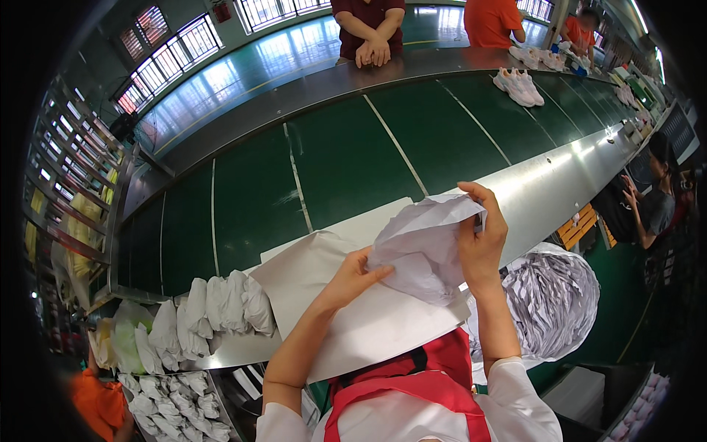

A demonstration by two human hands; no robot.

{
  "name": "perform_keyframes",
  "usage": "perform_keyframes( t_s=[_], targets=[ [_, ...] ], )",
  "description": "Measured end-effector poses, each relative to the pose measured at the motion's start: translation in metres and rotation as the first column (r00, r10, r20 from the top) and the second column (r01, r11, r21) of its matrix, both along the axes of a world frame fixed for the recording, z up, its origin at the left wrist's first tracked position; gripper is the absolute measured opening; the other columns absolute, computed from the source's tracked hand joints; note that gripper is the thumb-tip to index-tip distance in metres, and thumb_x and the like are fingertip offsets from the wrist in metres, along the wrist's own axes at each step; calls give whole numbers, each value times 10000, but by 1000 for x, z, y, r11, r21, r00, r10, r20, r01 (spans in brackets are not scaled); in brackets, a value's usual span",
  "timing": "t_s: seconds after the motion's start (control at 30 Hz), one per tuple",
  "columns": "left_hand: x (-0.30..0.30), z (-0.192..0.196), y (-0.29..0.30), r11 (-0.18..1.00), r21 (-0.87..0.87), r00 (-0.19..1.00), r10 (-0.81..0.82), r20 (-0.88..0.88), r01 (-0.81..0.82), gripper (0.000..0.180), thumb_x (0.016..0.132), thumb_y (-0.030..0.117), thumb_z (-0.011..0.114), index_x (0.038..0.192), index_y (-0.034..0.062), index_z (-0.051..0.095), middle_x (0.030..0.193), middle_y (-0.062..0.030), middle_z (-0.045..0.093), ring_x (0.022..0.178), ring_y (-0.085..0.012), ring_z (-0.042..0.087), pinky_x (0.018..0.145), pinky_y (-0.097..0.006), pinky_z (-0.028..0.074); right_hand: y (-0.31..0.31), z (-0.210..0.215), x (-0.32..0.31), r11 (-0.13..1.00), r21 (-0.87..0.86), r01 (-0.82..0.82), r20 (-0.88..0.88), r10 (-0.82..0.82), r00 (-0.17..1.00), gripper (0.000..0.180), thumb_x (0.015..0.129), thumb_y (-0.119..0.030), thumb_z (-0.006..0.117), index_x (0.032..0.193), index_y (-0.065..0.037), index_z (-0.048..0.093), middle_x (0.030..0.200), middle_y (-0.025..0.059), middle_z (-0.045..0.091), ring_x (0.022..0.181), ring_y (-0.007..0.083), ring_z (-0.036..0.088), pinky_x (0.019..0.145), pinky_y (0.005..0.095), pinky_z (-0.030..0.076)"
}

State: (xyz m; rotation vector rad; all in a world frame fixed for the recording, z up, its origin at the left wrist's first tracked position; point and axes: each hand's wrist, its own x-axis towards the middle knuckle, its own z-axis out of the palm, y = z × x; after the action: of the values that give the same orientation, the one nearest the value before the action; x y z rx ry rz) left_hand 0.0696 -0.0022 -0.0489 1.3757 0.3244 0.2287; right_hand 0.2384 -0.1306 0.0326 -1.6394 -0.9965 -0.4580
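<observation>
A crumpled sheet of thin whitish paper (421,247) is held up between both hands in front of me. My left hand (355,278) pinches its lower left edge, thumb on top. My right hand (482,237) grips its right edge, with the fingers curled behind and around the paper. Larger flat paper sheets (383,324) lie beneath on the metal ledge, a loose one (305,265) creased at the upper left. To the right, next to my right forearm, stands a big white sack (591,295) filled with crumpled paper (549,298).
A green conveyor belt (339,162) crosses ahead, carrying pale shoes (518,88) at right. Paper-wrapped bundles (221,302) stand at left, with more in a bin (173,409) below. Several people stand around, one with crossed hands (373,51) at the far edge.
</observation>
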Motion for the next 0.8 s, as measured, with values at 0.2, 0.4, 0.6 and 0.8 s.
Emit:
perform_keyframes(
  t_s=[0.2, 0.4, 0.6, 0.8],
  targets=[
    [0, -4, 13, 921, -287, 928, 322, 186, -262, 230, 901, 83, 532, 1122, 26, 556, 987, -18, 622, 856, -86, 586, 771, -238, 480, -17, -1, 21, 986, -145, 85, -193, -112, 975, 74, 834, -22, 561, 885, 15, 599, 686, 79, 520, 506, 142, 403, 489, 265, 348],
    [-9, -6, 12, 894, -267, 898, 410, 161, -361, 162, 934, 225, 415, 992, 95, 494, 835, 22, 490, 703, -60, 418, 640, -198, 356, -20, -17, -7, 979, -190, -78, -358, 4, 934, 100, 871, -75, 562, 880, 17, 601, 619, 58, 484, 524, 82, 349, 475, 247, 305],
    [-7, 38, -7, 817, 442, 909, 417, -9, -370, 382, 781, 137, 654, 1079, 32, 438, 956, -99, 552, 928, -174, 521, 820, -291, 416, -29, -18, -2, 990, -139, 11, -317, -55, 947, 145, 888, -104, 553, 892, 30, 607, 647, 29, 509, 585, 80, 394, 531, 243, 341],
    [-20, 13, 32, 976, 137, 983, 177, -44, -170, 213, 836, 65, 519, 1042, 23, 555, 918, -23, 567, 862, -100, 523, 785, -239, 424, -59, -9, 32, 955, -158, 250, -171, -275, 946, 266, 897, -128, 549, 1118, 21, 558, 1028, 97, 583, 946, 182, 538, 843, 266, 402]
  ],
)
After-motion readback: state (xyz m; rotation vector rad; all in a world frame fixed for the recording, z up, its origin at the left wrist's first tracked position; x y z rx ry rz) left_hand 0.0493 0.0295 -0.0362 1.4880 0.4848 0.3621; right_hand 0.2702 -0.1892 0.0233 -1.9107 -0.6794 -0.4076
